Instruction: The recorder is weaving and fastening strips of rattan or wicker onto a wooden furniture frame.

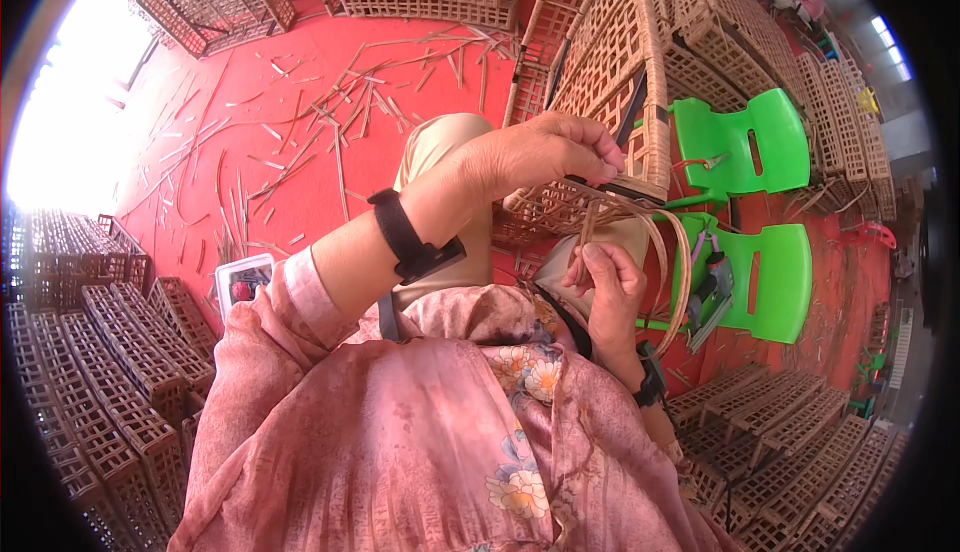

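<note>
My left hand reaches across to the lower corner of a woven rattan basket frame, fingers curled and pressed together at its dark-edged rim. What those fingertips hold, if anything, is too small to make out. Just below, my right hand pinches a rattan strip between thumb and fingers. A long loop of rattan strip curves down to the right of that hand. The basket frame stands tilted by my knees, with its wrapped edge towards me.
Two green chairs stand at the right; one carries orange-handled scissors, the other a staple gun. Cut strips litter the red floor. Stacked woven frames line both sides and the back. A white tray sits left.
</note>
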Demonstrator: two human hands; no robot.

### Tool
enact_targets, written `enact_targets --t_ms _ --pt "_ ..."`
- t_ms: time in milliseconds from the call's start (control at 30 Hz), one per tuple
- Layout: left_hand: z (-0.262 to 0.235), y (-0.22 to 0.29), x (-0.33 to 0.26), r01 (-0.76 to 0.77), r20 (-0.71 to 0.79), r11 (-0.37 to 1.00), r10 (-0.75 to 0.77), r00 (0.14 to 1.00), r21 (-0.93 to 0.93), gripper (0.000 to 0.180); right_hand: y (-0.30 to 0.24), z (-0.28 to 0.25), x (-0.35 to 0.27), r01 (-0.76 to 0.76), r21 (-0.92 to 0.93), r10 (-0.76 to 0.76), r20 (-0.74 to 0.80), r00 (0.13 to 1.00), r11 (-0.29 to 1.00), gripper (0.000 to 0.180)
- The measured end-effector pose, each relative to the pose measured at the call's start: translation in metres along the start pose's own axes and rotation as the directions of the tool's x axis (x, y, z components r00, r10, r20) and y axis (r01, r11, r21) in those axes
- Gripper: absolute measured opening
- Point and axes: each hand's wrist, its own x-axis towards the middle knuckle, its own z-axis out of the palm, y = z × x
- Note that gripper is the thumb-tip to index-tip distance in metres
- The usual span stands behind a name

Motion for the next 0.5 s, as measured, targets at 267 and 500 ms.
enact_targets --t_ms 267,500 --pt "0.001 0.001 -0.0008 0.012 -0.015 1.0 -0.012 1.0 0.01 0.023 0.0006 0.0049 -0.0007 0.005 0.073 -0.003 -0.028 1.0 0.997 0.018" --pt "0.0012 0.0007 -0.0011 0.01 -0.016 1.0 -0.009 1.0 0.028 0.023 -0.0029 0.0098 -0.0025 -0.036 0.136 0.048 -0.086 0.995 0.99 0.019"
